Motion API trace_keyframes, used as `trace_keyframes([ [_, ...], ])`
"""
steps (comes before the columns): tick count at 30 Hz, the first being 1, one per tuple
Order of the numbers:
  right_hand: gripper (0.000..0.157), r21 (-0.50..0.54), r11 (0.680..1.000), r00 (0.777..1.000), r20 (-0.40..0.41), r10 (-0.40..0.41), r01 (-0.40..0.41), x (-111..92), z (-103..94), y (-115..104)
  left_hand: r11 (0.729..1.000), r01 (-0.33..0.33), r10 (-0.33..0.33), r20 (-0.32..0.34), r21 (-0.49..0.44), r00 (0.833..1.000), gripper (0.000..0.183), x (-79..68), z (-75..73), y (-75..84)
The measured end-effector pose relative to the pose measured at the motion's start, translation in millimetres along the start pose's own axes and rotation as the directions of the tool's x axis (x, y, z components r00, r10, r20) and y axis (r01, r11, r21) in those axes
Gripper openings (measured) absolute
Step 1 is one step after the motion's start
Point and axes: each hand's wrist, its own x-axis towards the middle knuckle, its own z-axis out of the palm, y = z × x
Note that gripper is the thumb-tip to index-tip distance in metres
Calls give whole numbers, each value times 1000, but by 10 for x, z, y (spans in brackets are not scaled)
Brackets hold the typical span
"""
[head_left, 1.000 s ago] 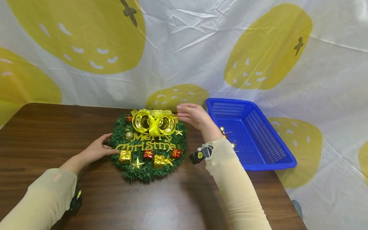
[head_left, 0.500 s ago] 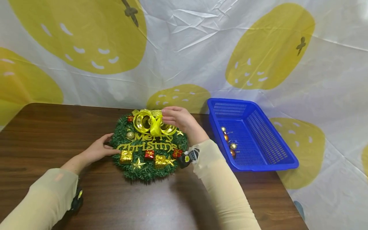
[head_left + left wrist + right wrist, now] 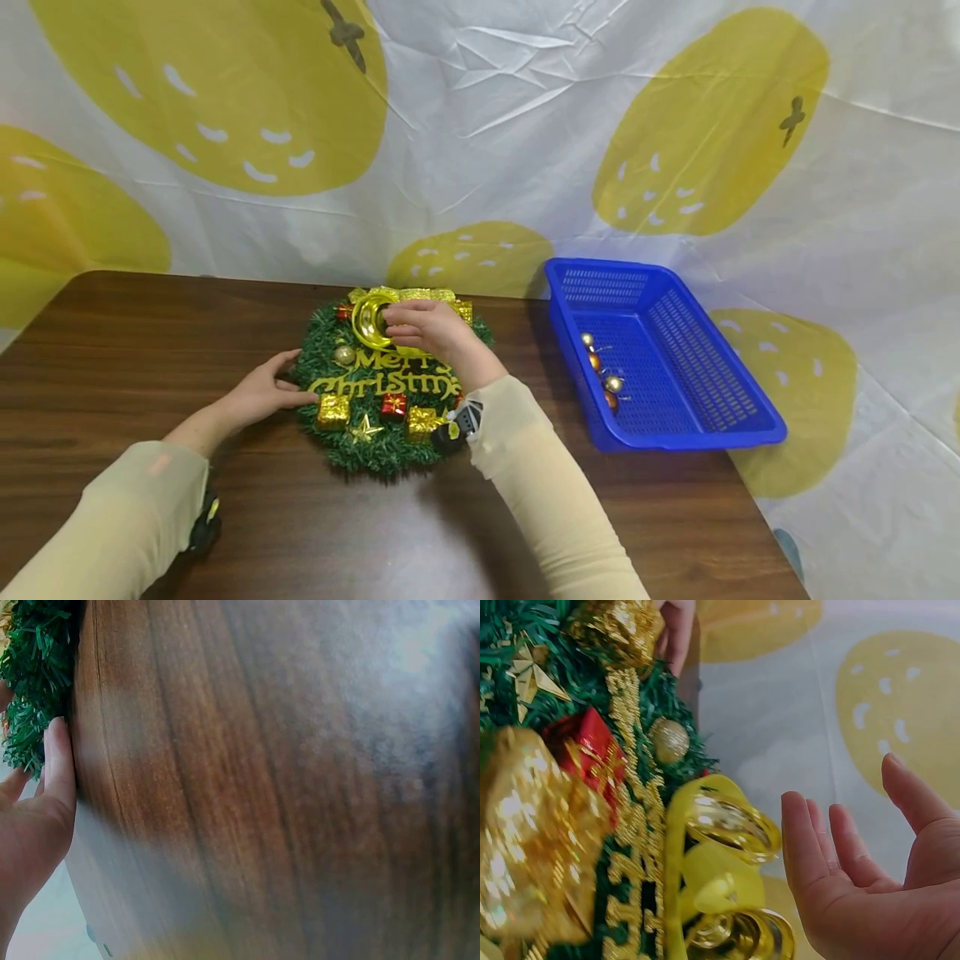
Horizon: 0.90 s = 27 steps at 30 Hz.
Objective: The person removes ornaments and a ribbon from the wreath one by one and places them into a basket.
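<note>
A green Christmas wreath [image 3: 375, 458] lies on the table, bearing gold "Merry Christmas" lettering [image 3: 386, 383], wrapped mini gifts [image 3: 333, 411], a gold star [image 3: 365, 429] and a glittery gold ball [image 3: 669, 740]. At its left edge, my left hand [image 3: 258, 392] holds the wreath between thumb and fingers. Two shiny gold bells [image 3: 366, 321] with a yellow ribbon bow [image 3: 720, 877] sit at the wreath's top. My right hand [image 3: 431, 329] is over them, hiding the right bell in the head view. Its fingers are extended and the thumb is spread, holding nothing, in the right wrist view.
A blue plastic basket [image 3: 697, 440] stands at the right of the wooden table [image 3: 315, 533], with several small gold and orange balls [image 3: 612, 383] inside. A white curtain with yellow fruit print [image 3: 480, 167] hangs behind the table.
My right hand has moved left from beside the wreath's top right across to the bells. The left hand stays at the wreath's left edge.
</note>
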Motion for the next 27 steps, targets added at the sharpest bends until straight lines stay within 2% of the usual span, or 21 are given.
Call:
trace_keyframes([
  [8, 46, -58, 998, 1000, 27, -11, 12, 116, 121, 169, 1000, 8, -8, -1, -16, 1000, 97, -9, 10, -11],
  [27, 43, -84, 994, 996, -75, 58, -64, 355, 347, 390, 999, 24, -24, -9, -30, 1000, 98, -3, 15, 7],
])
